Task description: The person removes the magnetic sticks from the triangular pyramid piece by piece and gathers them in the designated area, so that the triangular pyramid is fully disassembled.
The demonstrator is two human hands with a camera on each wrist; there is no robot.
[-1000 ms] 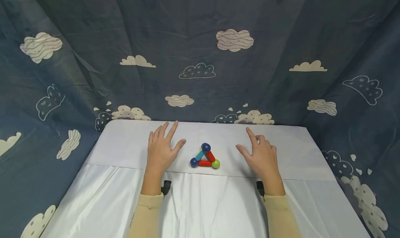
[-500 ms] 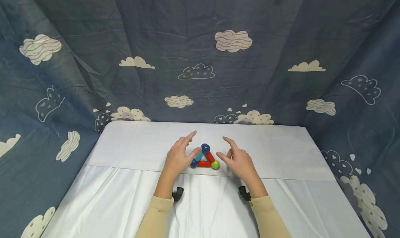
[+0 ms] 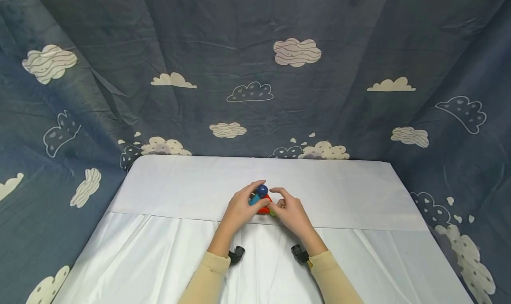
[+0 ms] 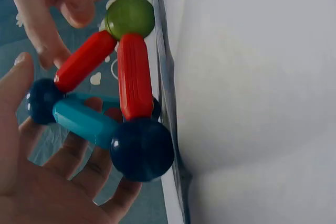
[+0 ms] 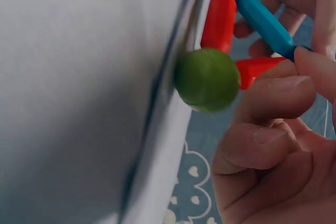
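A magnetic ball-and-stick model stands on the white tabletop, with dark blue balls (image 4: 142,149), a green ball (image 5: 207,80), red sticks (image 4: 135,77) and light blue sticks (image 4: 86,121). My left hand (image 3: 239,208) holds it from the left; the thumb lies beside the upper blue ball and the other fingers curl behind the light blue sticks. From the right, my right hand (image 3: 291,213) reaches in. Its thumb tip meets the red stick near that upper ball, while its bent fingers (image 5: 257,142) hold nothing. Both hands partly cover the model in the head view.
White cloth covers the table (image 3: 159,184), with a seam crossing it under the hands. A dark cloud-print curtain (image 3: 255,51) hangs behind and at both sides. Each wrist carries a small black camera (image 3: 236,254).
Both hands have come inward from the two sides to the model. The left fingers have closed around it, and the right thumb has reached it. The model stays at about the same spot.
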